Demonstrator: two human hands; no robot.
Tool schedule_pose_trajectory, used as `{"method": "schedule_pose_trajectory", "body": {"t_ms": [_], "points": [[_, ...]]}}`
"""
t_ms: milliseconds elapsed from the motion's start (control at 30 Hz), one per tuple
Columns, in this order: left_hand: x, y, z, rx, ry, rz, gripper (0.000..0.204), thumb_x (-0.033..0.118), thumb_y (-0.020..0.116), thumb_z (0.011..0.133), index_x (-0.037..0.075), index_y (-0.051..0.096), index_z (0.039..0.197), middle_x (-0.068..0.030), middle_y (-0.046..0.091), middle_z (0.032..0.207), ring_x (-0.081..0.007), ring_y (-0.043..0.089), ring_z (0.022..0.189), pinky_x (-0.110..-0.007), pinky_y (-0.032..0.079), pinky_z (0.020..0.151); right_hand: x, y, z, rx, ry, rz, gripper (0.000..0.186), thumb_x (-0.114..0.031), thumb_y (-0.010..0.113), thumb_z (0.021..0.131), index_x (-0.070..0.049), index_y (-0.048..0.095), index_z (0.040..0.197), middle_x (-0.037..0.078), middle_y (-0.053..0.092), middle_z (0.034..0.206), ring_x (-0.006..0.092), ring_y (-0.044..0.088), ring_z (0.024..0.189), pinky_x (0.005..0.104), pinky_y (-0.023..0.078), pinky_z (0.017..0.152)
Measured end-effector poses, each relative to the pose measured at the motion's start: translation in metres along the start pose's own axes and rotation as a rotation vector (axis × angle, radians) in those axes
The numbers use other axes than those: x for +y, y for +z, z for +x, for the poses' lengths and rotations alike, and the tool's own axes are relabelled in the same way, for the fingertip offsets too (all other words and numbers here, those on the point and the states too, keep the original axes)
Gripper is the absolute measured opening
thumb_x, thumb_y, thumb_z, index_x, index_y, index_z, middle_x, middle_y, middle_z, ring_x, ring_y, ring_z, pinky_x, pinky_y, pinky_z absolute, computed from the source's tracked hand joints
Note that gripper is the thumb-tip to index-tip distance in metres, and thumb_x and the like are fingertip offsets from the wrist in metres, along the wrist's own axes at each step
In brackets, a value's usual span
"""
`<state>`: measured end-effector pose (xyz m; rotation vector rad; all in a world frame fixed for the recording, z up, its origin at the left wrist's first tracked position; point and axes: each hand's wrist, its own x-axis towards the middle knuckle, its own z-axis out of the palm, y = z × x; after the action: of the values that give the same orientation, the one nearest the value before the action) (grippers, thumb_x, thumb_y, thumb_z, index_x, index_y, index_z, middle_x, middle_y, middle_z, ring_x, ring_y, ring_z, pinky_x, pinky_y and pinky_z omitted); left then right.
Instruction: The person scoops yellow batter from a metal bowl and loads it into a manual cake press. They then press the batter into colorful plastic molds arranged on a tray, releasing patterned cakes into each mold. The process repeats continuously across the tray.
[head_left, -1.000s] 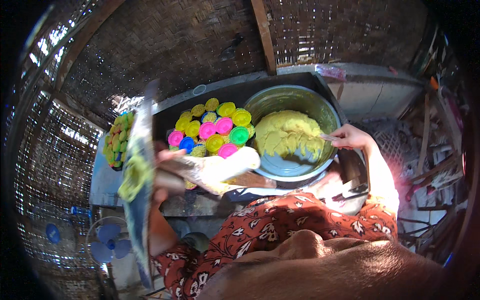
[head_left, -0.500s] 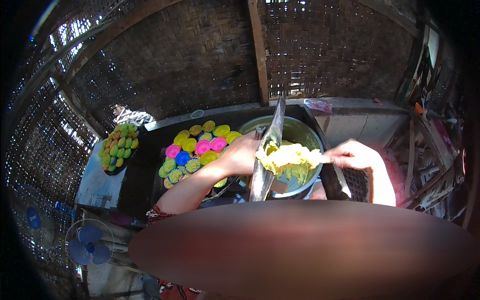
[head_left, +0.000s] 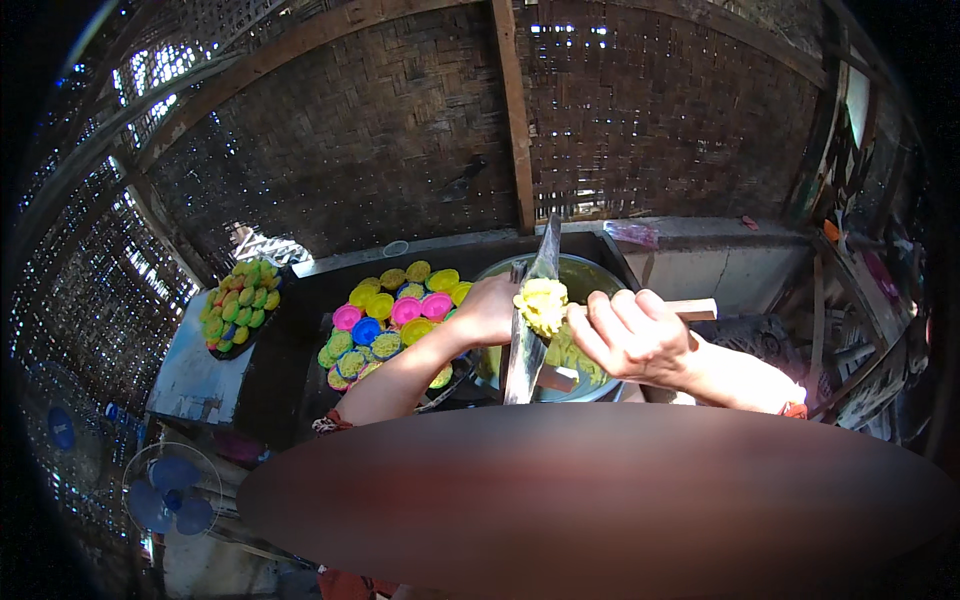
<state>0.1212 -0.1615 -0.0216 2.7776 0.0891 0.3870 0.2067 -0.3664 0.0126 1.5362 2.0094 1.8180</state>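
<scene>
Over the bowl at the bench's right end, the left hand clasps a board bearing dough, and the right hand, curled around a stick, is just beside the dough.

A dark worktop runs along the far wall. Closely packed small cups in pink, yellow and blue stand toward its left, with a wide metal basin on the right. Farther left, a pale blue worktop bears a heap of colourful pieces.
</scene>
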Motion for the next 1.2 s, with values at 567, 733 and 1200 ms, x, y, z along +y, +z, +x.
{"method": "schedule_pose_trajectory", "body": {"t_ms": [567,733,1200], "points": [[-0.019,0.003,-0.006,0.067,-0.057,0.086,0.044,0.046,0.056,0.07,0.017,0.061,0.103,-0.0112,0.059,0.106,-0.033,0.052,0.1,-0.039,0.043,0.085,0.071,-0.044,-0.033,-0.399,0.44,0.415,0.027,-0.02,0.069,0.068,-0.011,0.063,0.093,0.006,0.059,0.07,0.0223,0.058,0.063,0.0316,0.044,0.055],[-0.007,0.009,-0.006,0.035,-0.015,0.118,0.05,0.045,0.062,0.066,0.016,0.058,0.106,-0.0117,0.06,0.104,-0.032,0.052,0.099,-0.039,0.043,0.082,0.064,-0.029,-0.015,-0.466,0.356,0.46,0.016,-0.021,0.065,0.071,-0.009,0.059,0.081,0.005,0.052,0.058,0.0244,0.056,0.056,0.0357,0.044,0.052],[-0.015,-0.007,-0.005,-0.029,-0.08,-0.068,0.046,0.045,0.06,0.067,0.01,0.06,0.098,-0.015,0.061,0.096,-0.0337,0.057,0.089,-0.04,0.046,0.073,0.027,0.022,-0.001,0.285,-0.142,-0.043,0.011,-0.018,0.06,0.07,-0.01,0.057,0.076,0.0,0.055,0.071,0.0094,0.048,0.057,0.0229,0.036,0.054]]}}
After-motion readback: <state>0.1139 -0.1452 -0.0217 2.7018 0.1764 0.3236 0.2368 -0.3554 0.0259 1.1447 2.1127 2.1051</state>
